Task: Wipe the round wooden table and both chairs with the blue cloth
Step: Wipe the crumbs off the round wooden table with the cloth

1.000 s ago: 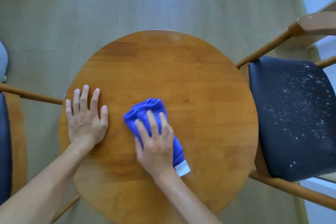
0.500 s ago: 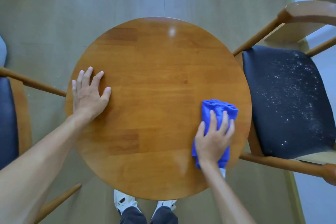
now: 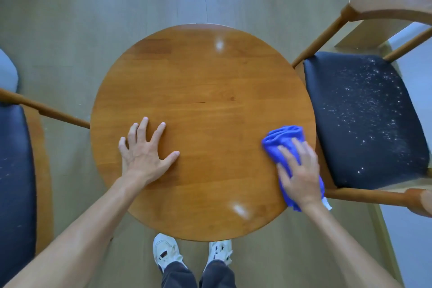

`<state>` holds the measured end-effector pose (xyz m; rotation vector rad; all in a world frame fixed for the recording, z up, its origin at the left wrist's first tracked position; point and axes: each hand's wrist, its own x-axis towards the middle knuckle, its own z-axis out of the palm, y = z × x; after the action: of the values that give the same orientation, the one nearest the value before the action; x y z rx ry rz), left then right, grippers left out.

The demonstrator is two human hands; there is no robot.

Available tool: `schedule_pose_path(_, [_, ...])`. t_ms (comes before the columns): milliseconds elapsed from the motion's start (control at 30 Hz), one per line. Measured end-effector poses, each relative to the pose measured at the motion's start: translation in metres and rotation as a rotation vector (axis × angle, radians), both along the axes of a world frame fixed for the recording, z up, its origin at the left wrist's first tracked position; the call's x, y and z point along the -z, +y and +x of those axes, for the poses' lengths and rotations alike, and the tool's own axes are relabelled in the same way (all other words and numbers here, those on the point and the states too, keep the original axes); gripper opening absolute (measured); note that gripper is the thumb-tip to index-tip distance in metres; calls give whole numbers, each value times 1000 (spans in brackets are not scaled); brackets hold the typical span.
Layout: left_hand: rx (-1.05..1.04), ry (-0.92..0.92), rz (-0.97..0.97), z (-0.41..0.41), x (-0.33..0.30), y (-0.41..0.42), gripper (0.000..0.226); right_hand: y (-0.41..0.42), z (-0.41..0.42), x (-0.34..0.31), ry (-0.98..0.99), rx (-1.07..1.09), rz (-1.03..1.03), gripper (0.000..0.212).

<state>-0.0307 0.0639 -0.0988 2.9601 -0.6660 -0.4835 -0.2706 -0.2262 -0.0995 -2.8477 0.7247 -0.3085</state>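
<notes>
Head view: right hand (image 3: 300, 174) presses blue cloth (image 3: 284, 139) flat — its white tag (image 3: 327, 203) unreadable — left hand (image 3: 143, 151) spread.

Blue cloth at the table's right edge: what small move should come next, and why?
Probably carry the blue cloth under the right hand off the round wooden table onto the right chair's dark seat. That seat is speckled with white dust, while the tabletop looks clean and the cloth already overhangs that edge.
</notes>
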Motion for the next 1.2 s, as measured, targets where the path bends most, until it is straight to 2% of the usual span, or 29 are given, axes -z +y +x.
schedule_pose_path(100, [1,10,-5,0,3,2,83,19,17,4,-54,439,-3,33])
schedule_pose_path(167, [-1,23,3,1,4,2,84,68,32,4,-85,560,3,36])
schedule_pose_path(300, [-6,61,-5,2,2,2,81,203,60,-5,-17,390,189,44])
schedule_pose_path(400, [-56,167,-160,8,-8,5,64,280,91,-18,41,183,389,54])
schedule_pose_path(467, [-122,195,-328,6,-18,8,54,289,99,-22,17,134,550,55])
schedule_pose_path(567, [-146,36,-445,-20,-35,12,55,237,76,-32,-40,21,700,55])
schedule_pose_path(633, [-44,-53,-416,-59,-39,16,63,186,59,-28,-57,68,591,51])
schedule_pose_path(700, [75,-73,-351,-104,-32,17,67,138,49,-18,54,125,401,48])
schedule_pose_path(833, [51,-45,-274,-145,-13,0,69,111,45,5,183,55,185,52])
schedule_pose_path(1067, [209,-126,-355,-131,-6,-66,45,109,41,26,120,64,29,49])
schedule_pose_path(1133, [293,-130,-407,-110,-4,-49,46,109,41,27,103,60,36,48])
schedule_pose_path(1200, [264,-167,-413,-69,-3,-9,46,111,42,26,98,69,54,48])
